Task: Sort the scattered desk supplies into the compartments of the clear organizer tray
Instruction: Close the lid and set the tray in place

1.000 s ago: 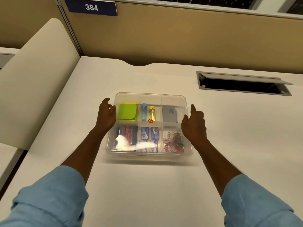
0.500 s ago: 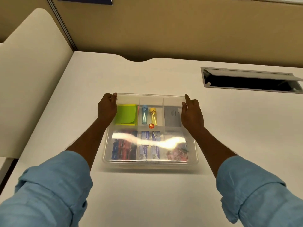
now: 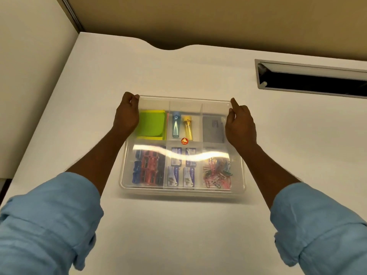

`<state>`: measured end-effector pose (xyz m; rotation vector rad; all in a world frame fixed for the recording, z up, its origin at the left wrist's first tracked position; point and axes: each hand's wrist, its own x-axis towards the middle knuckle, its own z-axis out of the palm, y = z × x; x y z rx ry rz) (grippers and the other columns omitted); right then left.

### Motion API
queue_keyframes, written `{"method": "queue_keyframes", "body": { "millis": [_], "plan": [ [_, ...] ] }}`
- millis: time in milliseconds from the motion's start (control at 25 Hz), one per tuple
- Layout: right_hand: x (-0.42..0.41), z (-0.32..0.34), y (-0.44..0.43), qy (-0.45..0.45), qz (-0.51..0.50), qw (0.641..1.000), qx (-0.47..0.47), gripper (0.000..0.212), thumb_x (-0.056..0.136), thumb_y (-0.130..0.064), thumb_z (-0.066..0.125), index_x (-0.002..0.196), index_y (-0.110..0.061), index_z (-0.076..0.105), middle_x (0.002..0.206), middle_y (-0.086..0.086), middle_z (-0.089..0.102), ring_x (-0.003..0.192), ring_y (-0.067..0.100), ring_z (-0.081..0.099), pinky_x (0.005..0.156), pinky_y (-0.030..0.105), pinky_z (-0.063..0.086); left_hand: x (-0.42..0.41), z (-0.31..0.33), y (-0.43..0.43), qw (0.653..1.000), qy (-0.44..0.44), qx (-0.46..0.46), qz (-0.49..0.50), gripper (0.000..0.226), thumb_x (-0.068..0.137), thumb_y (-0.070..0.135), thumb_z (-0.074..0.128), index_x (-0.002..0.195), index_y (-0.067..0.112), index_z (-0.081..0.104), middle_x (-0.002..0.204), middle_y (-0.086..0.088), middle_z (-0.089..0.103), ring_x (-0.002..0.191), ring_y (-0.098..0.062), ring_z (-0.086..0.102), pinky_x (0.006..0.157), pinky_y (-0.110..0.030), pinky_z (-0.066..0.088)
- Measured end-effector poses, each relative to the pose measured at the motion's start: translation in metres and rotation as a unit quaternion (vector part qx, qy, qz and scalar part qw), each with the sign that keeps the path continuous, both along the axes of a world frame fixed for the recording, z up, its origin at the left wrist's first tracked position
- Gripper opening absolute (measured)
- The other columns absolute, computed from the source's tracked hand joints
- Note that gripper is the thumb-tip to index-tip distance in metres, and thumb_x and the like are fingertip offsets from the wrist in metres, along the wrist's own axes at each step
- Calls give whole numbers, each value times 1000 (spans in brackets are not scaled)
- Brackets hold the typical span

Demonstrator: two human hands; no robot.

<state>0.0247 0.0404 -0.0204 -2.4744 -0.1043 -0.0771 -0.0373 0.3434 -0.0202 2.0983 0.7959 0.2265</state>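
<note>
The surface [image 3: 178,225] carries the clear tray [image 3: 182,190] at its middle. The left hand [image 3: 127,114] and right hand [image 3: 239,124] have slid from the tray's sides to its far corners. Left fingers curl over the rim and right fingers pinch it. Sticky notes [image 3: 152,124] and paper clips [image 3: 217,172] lie in the tray's compartments, so sorting looks finished.

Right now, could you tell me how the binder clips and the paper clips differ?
The binder clips fill the near left compartment; the paper clips lie in the near right one. The binder clips are chunky, in blue, red and black; the paper clips are thin wire in many colours. Both lie in the tray, near row.
</note>
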Motion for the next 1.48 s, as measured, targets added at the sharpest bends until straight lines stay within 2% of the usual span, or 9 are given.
{"method": "queue_keyframes", "body": {
  "millis": [120,280,440,600,680,800,920,1120,1480],
  "plan": [
    [-1,0,0,0,-1,1000,-23,43,101,-30,33,144,-27,37,117,2,57,98,21,59,74,27,40,-8,5,-6,982,-6,185,34,31,96,39,41,105,17,60,94,-14,60,86,-31,56,74,-34,42],
    [-8,13,2,32,-17,997,-67,45,101,-39,30,144,-31,35,138,7,44,119,29,51,91,40,45,-16,22,-13,978,-43,205,11,30,93,29,52,112,10,66,108,-18,57,101,-32,56,85,-34,42],
    [-19,37,1,4,-35,986,-162,48,100,-45,28,145,-30,31,143,13,38,124,34,45,97,50,38,-22,49,-20,968,-14,241,-74,39,98,23,45,131,3,51,126,-25,51,116,-40,48,96,-44,40],
    [-63,45,-4,0,66,988,-143,64,93,-62,24,149,-32,17,158,9,15,144,32,20,112,58,18,-59,68,-37,969,-22,226,-100,60,92,49,46,141,15,40,144,-20,39,134,-36,35,109,-45,30],
    [-96,38,-10,7,129,980,-153,75,85,-75,17,149,-39,6,161,2,-2,148,28,1,114,58,5,-89,61,-57,955,42,248,-154,77,82,71,37,146,28,29,154,-15,25,143,-34,20,114,-50,19],
    [-123,26,-16,16,178,964,-199,85,75,-85,13,148,-43,-3,160,-3,-14,147,27,-12,113,63,-1,-129,40,-83,924,140,288,-210,97,64,92,23,146,44,9,160,-8,3,146,-38,-2,113,-61,5],
    [-130,19,-19,18,195,953,-233,89,72,-89,13,147,-45,-2,159,-3,-17,147,29,-15,112,66,7,-148,23,-93,908,145,326,-219,101,57,97,19,143,50,-6,159,-10,-3,143,-45,-7,109,-68,5],
    [-134,12,-18,11,184,955,-234,91,70,-91,12,147,-45,1,160,-3,-13,146,28,-16,101,63,35,-148,17,-96,906,132,348,-200,105,56,99,14,144,47,-8,159,-11,-4,143,-47,-6,106,-69,19],
    [-135,4,-16,-18,170,955,-242,93,70,-92,15,149,-43,3,161,-2,-8,147,29,-12,89,52,47,-146,6,-96,899,121,380,-179,107,57,98,15,147,43,-1,159,-12,6,142,-49,7,95,-63,36]
  ]
}}
